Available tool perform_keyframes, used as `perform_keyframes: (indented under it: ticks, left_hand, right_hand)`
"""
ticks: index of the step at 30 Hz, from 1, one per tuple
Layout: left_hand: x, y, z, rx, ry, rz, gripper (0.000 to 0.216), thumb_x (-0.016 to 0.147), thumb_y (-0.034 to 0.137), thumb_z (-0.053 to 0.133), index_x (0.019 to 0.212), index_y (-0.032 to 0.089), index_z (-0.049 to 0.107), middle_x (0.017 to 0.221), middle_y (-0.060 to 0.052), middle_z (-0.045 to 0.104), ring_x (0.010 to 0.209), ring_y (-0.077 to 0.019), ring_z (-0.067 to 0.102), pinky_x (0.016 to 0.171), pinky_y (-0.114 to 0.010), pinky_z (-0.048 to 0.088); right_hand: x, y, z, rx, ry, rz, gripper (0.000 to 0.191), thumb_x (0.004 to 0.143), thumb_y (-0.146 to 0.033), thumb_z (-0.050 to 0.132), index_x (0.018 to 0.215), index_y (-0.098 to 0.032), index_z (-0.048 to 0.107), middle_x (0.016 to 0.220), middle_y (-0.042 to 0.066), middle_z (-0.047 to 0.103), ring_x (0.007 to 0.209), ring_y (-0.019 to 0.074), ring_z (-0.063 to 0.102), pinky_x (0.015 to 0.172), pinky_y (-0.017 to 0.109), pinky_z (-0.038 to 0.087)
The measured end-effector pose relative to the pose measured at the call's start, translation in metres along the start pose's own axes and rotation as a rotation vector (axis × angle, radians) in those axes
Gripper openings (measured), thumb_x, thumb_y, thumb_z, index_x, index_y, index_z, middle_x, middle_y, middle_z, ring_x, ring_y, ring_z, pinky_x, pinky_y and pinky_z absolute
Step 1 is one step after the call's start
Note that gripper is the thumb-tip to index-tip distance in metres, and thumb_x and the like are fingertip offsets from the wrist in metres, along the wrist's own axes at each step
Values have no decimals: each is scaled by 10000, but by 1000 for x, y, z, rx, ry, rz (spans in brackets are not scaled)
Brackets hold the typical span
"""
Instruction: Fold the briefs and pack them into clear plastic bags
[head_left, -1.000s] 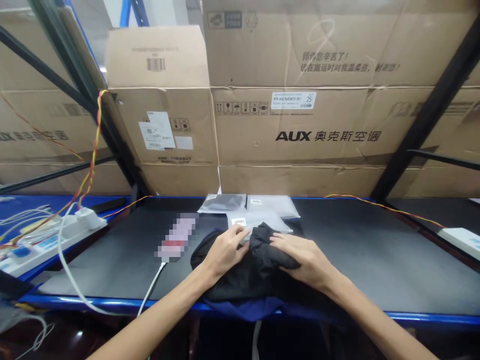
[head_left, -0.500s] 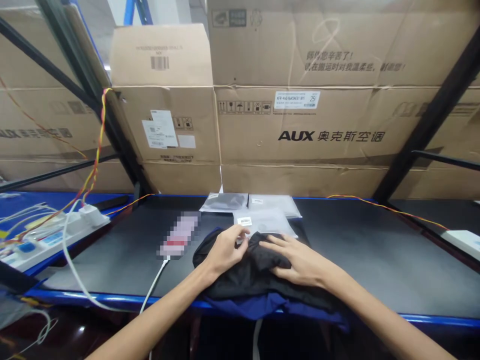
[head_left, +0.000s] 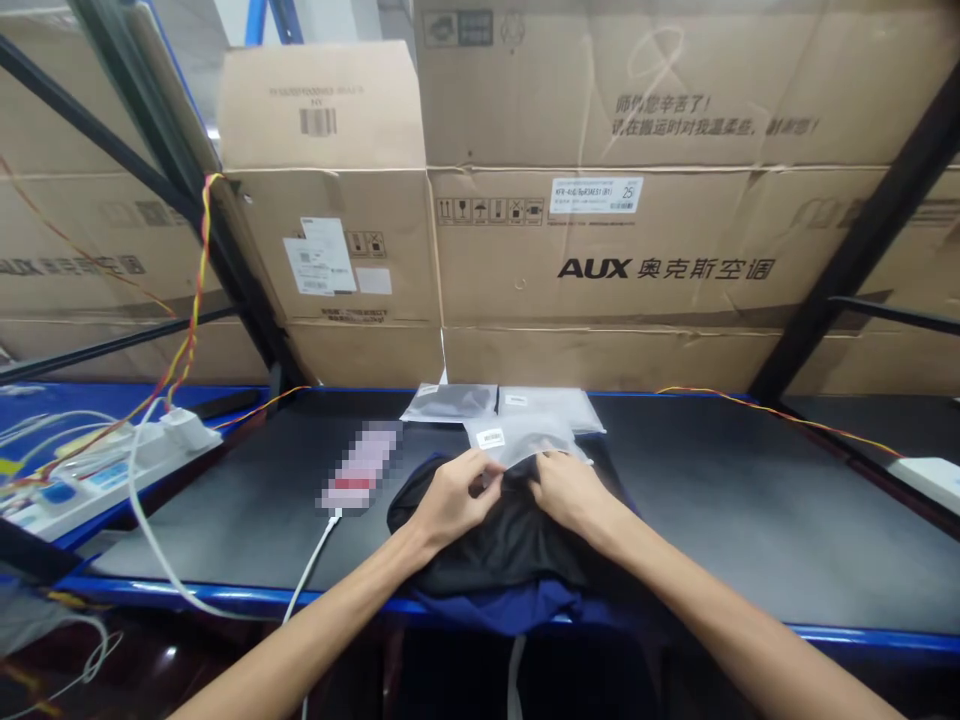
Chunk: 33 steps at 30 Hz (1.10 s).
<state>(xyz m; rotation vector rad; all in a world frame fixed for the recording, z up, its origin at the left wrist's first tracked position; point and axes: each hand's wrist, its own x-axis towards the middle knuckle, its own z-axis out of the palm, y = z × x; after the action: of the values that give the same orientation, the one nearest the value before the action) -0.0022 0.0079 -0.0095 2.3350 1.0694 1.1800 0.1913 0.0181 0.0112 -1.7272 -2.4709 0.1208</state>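
Observation:
A frosted plastic bag [head_left: 517, 432] with a white barcode label lies in front of me, its mouth facing me. My left hand [head_left: 459, 500] pinches the near left edge of this bag between thumb and fingers. Black cloth [head_left: 495, 555] is bunched below both hands, with dark blue fabric [head_left: 495, 607] under it, hanging over the table's front edge. My right hand [head_left: 570, 490] is closed on part of the black cloth at the bag's mouth, fingertips partly hidden under the plastic. Something dark shows through the bag near those fingers.
Two more frosted bags, one with dark contents [head_left: 454, 402] and one pale [head_left: 551, 405], lie behind. A blurred phone-like object [head_left: 360, 468] with a white cable lies left. Power strips [head_left: 112, 465] stand at far left and right. Cardboard [head_left: 600, 300] walls the back.
My right hand has moved forward and left from the black cloth to the bag's mouth, its fingers curling in. The bag's near edge has lifted over them. My left hand stays nearly still.

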Motion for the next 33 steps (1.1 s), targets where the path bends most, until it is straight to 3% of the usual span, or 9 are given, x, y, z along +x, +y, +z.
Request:
perform_keyframes:
  ticks: [5,11,15,22,27,31,33]
  left_hand:
    - [-2,0,-1,11,2,-11,127,873,157,544,941,179,649,867,-35,651,755,-144,620,680,-244,528]
    - [-1,-2,-1,-10,16,-65,136,874,160,552,952,190,659,895,-24,679,790,-146,644,708,-241,552]
    - [-1,-1,-2,-6,24,-65,131,874,161,551,920,186,672,877,-24,688,775,-147,650,689,-233,549]
    - [-3,-2,-1,64,35,10,140,879,156,552,914,189,684,836,-24,663,704,-135,609,664,-244,502]
    - [-3,-3,-2,113,28,47,167,862,117,557,918,198,693,820,-13,646,683,-120,591,664,-236,474]
    - [-1,-2,-4,57,30,-20,137,868,128,563,906,187,681,850,-21,668,731,-135,618,679,-242,486]
    - [-1,-1,-5,42,25,-39,130,871,135,566,907,185,680,858,-23,677,744,-141,625,685,-247,492]
  right_hand:
    - [-2,1,0,-28,-3,39,429,923,-290,507,1307,-103,551,1250,231,625,1053,370,640,857,476,499]
    - [-30,29,-4,169,14,-285,666,968,-522,420,1527,-188,280,1522,150,398,1360,327,405,1087,473,369]
    - [-38,36,-1,65,28,-358,558,1006,-418,379,1531,-256,283,1542,125,367,1369,338,387,1096,504,356]
    - [-11,13,5,-59,47,-247,501,1000,-317,374,1499,-281,356,1440,154,500,1211,356,551,932,524,490]
    - [2,-2,6,-73,65,-128,521,990,-349,387,1495,-226,369,1371,180,569,1212,360,555,943,496,478]
    - [-11,8,-5,-45,10,-93,637,985,-485,368,1540,-191,259,1367,212,563,1257,385,518,979,542,436]
    - [-19,20,-12,38,-79,-167,659,985,-460,366,1545,-143,226,1398,225,530,1270,378,510,988,521,440]
